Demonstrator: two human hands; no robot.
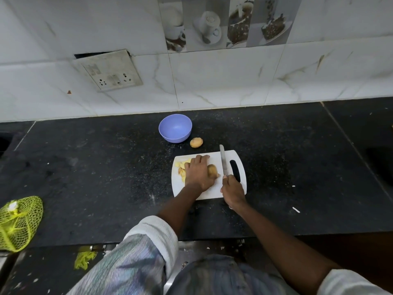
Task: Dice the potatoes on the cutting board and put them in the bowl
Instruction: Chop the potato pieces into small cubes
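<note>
Potato [212, 170] sits near the middle of the white board [214, 188], skin on, and your left hand [197, 174] lies over its left side with the fingers stretched forward and loosely bent, pressing it down. Just left of that hand, pale cut pieces [181, 168] lie on the board's left part, partly hidden under your fingers. Your right hand [232, 191] has its fingers wrapped tight round the handle of the knife [222, 160]; the blade points away from you, just to the right of the potato, between it and the board's dark handle slot. Whether the edge touches the board cannot be told. Beyond the board, a second potato [196, 142] rests on the black counter [85, 167], close beside the blue bowl [175, 128], which stands near the tiled wall. At the counter's near left edge lies a yellow-green net bag [19, 222].
</note>
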